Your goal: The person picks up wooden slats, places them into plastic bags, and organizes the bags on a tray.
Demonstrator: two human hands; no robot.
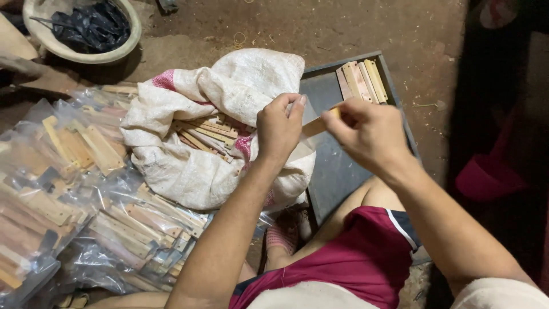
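A thin wooden strip (318, 123) is pinched between both raised hands above the grey tray (334, 166): the right hand (369, 134) closes fingertips on its end, the left hand (278, 129) curls around the other, beside the white sack (200, 131).

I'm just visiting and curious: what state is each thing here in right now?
Left hand: pinching a clear sleeve.
Right hand: gripping a wooden piece.
White sack: open, wooden pieces inside.
Grey tray: few pieces lined in its far corner.
Plastic bags: filled, piled.
Bowl: holds black plastic.
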